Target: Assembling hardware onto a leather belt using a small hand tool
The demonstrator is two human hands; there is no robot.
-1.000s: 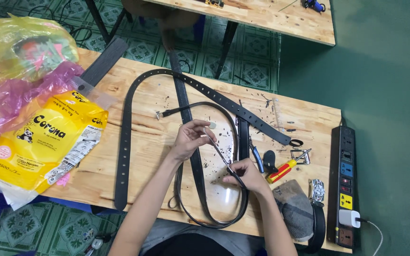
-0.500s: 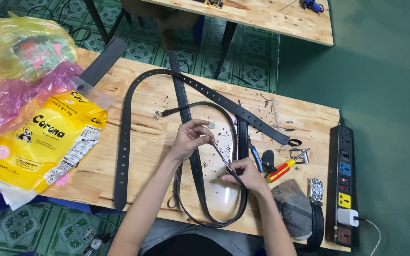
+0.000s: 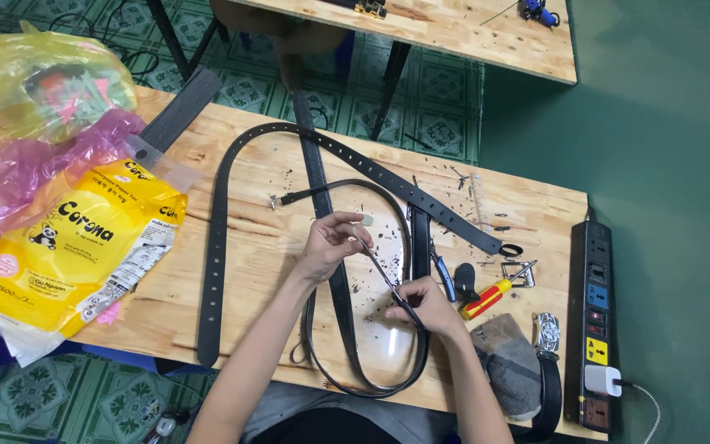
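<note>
On the wooden table (image 3: 248, 238), a thin dark tool (image 3: 381, 275) is pinched at its lower end by the right hand (image 3: 423, 304). Just beyond, its upper end is gripped by the left hand (image 3: 328, 244), apparently over a black belt (image 3: 340, 288). Farther left, a yellow bag (image 3: 76, 247) is seen.

Two bare hands over a wooden table (image 3: 248, 247), left hand (image 3: 330, 242) and right hand (image 3: 425, 304) pinching a thin black strap (image 3: 380, 271), long black belts (image 3: 215, 247) around, yellow bag (image 3: 76, 247) at left, power strip (image 3: 593, 321) at right
</note>
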